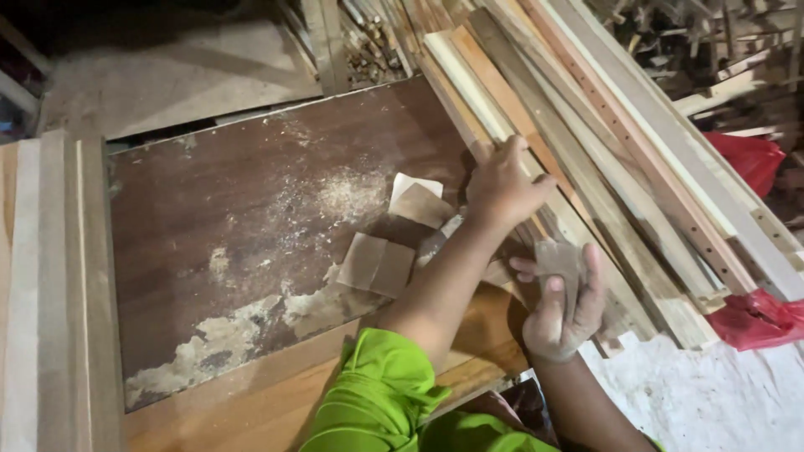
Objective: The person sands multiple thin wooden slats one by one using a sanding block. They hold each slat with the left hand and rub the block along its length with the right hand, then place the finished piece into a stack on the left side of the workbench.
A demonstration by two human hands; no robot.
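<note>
Head view: left hand (502, 188) lay flat on a pale wood strip (481, 105), grip released. Right hand (559, 310) clenched one sandpaper piece (559, 259). Three sandpaper sheets (377, 264) lay on the dusty brown worktop (218, 218). Two red bags (758, 318) sat right.

Dim workshop: worn dark-brown counter (251, 218) dusted with sawdust (335, 197), pale concrete floor (176, 79) behind, red plastic bags (754, 159) at right.

board (251, 226): centre, under sandpaper sheets (394, 243)
slats (603, 167): right of board, stacked
left hand (502, 188): on slats
right hand (563, 305): nearer, right of sheets, holding sandpaper piece (559, 258)
</note>
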